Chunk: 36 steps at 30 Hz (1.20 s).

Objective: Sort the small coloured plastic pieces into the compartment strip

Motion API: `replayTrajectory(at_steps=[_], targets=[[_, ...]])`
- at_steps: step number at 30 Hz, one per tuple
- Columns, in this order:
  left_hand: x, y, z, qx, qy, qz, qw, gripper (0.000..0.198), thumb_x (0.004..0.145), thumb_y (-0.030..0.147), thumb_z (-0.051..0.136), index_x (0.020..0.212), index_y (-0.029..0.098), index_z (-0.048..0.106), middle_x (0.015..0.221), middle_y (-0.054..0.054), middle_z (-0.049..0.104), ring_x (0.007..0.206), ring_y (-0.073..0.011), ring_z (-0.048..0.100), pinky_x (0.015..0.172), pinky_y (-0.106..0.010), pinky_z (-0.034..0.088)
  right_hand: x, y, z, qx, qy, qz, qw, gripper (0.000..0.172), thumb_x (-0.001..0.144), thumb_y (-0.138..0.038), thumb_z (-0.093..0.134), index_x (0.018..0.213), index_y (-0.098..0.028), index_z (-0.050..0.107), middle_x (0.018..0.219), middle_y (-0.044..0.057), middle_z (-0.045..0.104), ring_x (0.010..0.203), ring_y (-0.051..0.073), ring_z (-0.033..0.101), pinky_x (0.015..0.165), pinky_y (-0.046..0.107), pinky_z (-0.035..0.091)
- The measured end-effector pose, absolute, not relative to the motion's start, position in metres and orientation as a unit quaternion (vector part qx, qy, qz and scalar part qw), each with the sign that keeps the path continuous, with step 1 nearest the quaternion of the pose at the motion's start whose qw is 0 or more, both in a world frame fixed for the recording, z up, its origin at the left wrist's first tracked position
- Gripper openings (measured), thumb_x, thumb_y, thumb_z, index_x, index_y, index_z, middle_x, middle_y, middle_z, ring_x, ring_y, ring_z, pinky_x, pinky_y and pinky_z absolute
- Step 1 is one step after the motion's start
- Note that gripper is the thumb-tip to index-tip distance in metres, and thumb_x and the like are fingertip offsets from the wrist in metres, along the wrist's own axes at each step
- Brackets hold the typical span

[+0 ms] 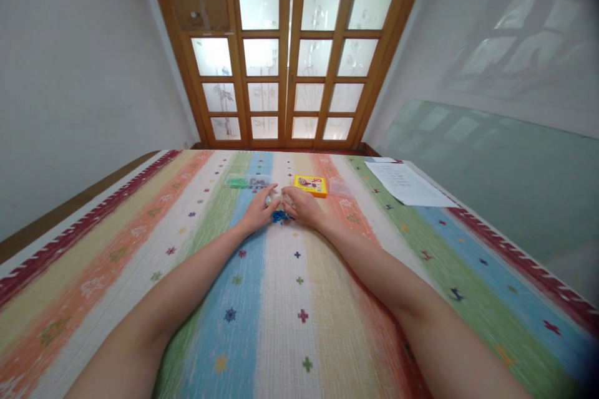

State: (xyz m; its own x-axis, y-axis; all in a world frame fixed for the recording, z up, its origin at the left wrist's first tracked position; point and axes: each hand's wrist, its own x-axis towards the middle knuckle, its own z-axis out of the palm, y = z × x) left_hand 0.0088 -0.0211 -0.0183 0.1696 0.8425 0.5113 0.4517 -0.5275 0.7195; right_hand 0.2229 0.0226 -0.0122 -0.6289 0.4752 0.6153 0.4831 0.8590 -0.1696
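- Clock directions run from the small blue pieces (281, 217) on the desk (281, 324), with twelve straight ahead of you.
- The step in hand looks like fine fingertip work just above those pieces, which lie between and slightly nearer you than your hands.
- Your left hand (259, 209) sits at ten o'clock and your right hand (302, 206) at two, fingertips facing and close together.
- Each grip is narrow and curled around something pale; you cannot tell from here whether either is closed on it.
- The next move seems to call for a light, precise pinch with your wrists low, so the loose pieces don't scatter.
- At eleven, near your left fingertips, lies a clear tray (248, 176) with green and dark bits; a knock could spill them.
- At one, the yellow box (311, 185) sits just past your right knuckles, limiting forward reach.
- The paper sheet (409, 184), toward two, is well apart.
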Motion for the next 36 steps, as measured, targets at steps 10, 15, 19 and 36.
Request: replayTrajectory(at_steps=[10, 15, 19, 36], targets=[[0.024, -0.030, -0.018, 0.735, 0.423, 0.481, 0.222, 0.059, 0.101, 0.035, 0.052, 0.157, 0.021, 0.042, 0.146, -0.015, 0.055, 0.137, -0.0272, 0.051, 0.123, -0.045, 0.033, 0.213, 0.016, -0.008, -0.356, -0.875, -0.053, 0.324, 0.024, 0.100, -0.021, 0.050, 0.121, -0.017, 0.061, 0.104, 0.012, 0.074, 0.094, 0.026, 0.069, 0.083, 0.034, 0.053], [0.018, -0.027, -0.020, 0.740, 0.434, 0.476, 0.193, 0.078, 0.090, 0.019, 0.055, 0.164, 0.022, 0.031, 0.149, -0.013, 0.053, 0.142, -0.0264, 0.047, 0.127, -0.045, 0.028, 0.218, 0.023, -0.010, -0.380, -0.852, -0.056, 0.356, 0.030, 0.102, -0.019, 0.044, 0.126, -0.017, 0.062, 0.106, 0.011, 0.074, 0.095, 0.025, 0.070, 0.084, 0.034, 0.053], [0.011, -0.026, -0.019, 0.769, 0.423, 0.461, 0.132, 0.082, 0.085, 0.011, 0.052, 0.163, 0.023, 0.032, 0.156, -0.013, 0.047, 0.146, -0.0271, 0.044, 0.128, -0.047, 0.029, 0.221, 0.028, -0.015, -0.364, -0.862, -0.058, 0.349, 0.036, 0.095, -0.010, 0.047, 0.127, -0.016, 0.062, 0.109, 0.012, 0.074, 0.101, 0.026, 0.071, 0.090, 0.035, 0.054], [-0.001, -0.029, -0.010, 0.853, 0.369, 0.363, -0.060, 0.088, 0.084, -0.002, 0.047, 0.165, 0.027, 0.032, 0.155, -0.012, 0.051, 0.142, -0.0277, 0.050, 0.122, -0.050, 0.043, 0.231, 0.030, -0.021, -0.295, -0.869, -0.017, 0.398, 0.030, 0.084, -0.009, 0.054, 0.112, -0.020, 0.059, 0.110, 0.012, 0.068, 0.104, 0.028, 0.064, 0.094, 0.040, 0.052]])
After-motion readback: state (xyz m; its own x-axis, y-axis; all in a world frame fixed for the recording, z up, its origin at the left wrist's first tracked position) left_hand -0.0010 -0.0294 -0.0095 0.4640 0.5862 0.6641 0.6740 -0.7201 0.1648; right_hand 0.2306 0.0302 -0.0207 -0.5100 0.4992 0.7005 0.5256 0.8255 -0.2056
